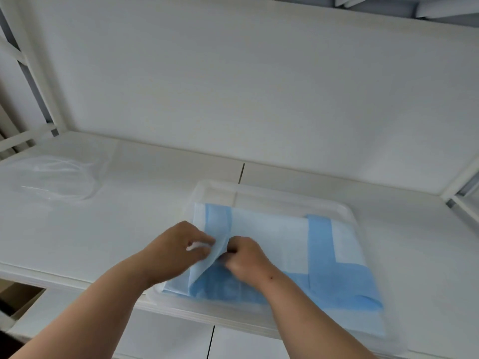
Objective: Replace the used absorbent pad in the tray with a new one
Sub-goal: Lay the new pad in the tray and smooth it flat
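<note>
Your 2 forearms reach up from the bottom of the frame and meet at lower centre. Your left hand [181, 248] pinches a raised flap of the blue absorbent pad [280, 244], thumb and fingers closed on the fold. Your right hand [245, 259] is curled just beside it, touching the same flap; whether it grips or only presses, you cannot tell. The pad lies partly folded in the clear tray [344, 211] on the white counter [103, 229], and it spreads right and away from both hands. Its long axis runs left to right, so unfolding goes rightward, where your right hand is nearer. At upper left lies a clear plastic bag [54, 177].
</note>
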Demonstrator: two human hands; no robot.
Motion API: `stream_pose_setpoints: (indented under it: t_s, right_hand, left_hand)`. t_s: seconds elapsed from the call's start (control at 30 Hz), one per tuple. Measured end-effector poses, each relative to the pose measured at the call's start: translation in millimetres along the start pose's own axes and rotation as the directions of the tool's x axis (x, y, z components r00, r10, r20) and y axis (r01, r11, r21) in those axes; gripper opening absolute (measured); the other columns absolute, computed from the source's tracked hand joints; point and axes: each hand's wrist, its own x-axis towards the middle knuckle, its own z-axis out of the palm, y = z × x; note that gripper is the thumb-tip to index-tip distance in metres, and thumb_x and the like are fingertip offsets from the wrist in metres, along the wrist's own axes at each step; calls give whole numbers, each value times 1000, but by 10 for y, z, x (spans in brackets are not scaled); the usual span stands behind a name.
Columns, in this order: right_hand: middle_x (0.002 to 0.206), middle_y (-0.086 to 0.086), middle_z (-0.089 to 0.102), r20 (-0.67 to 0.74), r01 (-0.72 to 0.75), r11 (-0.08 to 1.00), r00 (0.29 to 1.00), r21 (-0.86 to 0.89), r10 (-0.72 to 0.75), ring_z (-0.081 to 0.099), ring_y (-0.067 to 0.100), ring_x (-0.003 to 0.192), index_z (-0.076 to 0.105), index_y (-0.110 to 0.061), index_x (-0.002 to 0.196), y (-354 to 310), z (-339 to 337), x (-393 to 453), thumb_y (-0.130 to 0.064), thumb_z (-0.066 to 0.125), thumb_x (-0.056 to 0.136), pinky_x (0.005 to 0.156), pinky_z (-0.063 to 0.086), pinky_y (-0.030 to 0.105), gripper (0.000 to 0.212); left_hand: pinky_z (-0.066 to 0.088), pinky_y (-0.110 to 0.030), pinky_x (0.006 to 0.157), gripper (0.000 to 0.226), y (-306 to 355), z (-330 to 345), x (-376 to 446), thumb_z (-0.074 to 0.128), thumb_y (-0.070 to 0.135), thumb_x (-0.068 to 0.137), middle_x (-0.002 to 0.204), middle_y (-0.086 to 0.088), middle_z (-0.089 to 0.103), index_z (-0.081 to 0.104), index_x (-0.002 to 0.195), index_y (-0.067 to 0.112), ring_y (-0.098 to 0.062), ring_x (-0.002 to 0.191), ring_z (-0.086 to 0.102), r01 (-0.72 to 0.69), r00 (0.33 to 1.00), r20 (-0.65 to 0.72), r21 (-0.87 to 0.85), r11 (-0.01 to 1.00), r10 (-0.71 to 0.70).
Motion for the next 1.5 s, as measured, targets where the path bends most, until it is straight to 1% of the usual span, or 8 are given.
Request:
stream_pose_setpoints:
  t_s: [0.1,0.17,0.4,0.63,0.9,1.0,1.13,1.5]
  right_hand:
    - [72,1,62,-323,-70,960,933,269,159,60,20,73,64,-5,72,73,-45,83,-5,52,80,70,53,37,14]
    - [75,-3,61,-363,-69,944,912,323,191,58,18,73,62,-10,79,61,-47,89,-9,48,85,65,48,30,15]
    - [117,-1,47,-3,33,904,999,-425,-37,53,21,106,55,-26,119,101,89,38,-39,59,85,89,45,30,37]
    - [113,1,50,31,161,900,986,-405,-163,51,22,109,62,-25,118,25,98,-19,-36,57,88,95,45,36,33]
    - [117,2,51,22,206,896,976,-394,-215,48,23,112,64,-25,120,64,95,-84,-38,59,87,99,41,37,36]
    - [123,-1,48,125,214,871,976,-442,-176,43,21,114,60,-30,125,76,68,-109,-41,61,85,102,37,36,42]
    - [116,0,59,110,193,917,980,-348,-165,56,19,107,66,-22,119,19,-45,-105,-36,61,88,98,45,35,35]
    - [110,-7,55,-223,-149,920,972,-363,69,53,14,109,63,-30,117,566,-896,-469,-20,58,84,99,43,36,34]
  left_hand:
    - [40,-24,98,9,-142,126,21,62,60,71,106,18,46,60,78,54,-7,102,50,-3,993,112,233,972,-24]
    - [43,-24,93,21,-186,180,18,66,59,69,105,16,43,59,85,47,-6,96,52,42,996,65,188,981,-55]
    - [43,-28,76,35,-172,173,98,66,43,82,107,2,42,47,104,24,-17,84,55,215,975,-116,258,942,-191]
    - [41,-28,72,45,-112,180,242,69,35,81,106,0,45,39,111,21,-20,85,54,260,961,-155,217,941,-230]
    - [51,-29,55,27,-256,75,238,63,-6,75,98,-7,57,58,90,16,-22,64,57,243,956,-99,-266,933,-277]
    - [51,-24,60,29,-227,30,219,66,1,73,104,-4,52,59,94,19,-21,73,62,243,970,8,55,968,-244]
    - [47,-26,84,41,-64,62,208,62,18,78,116,1,37,51,115,30,-19,102,52,117,990,4,534,838,-141]
    - [34,-33,108,42,588,701,392,51,37,93,140,11,39,44,134,33,-12,129,38,-292,947,240,353,889,216]
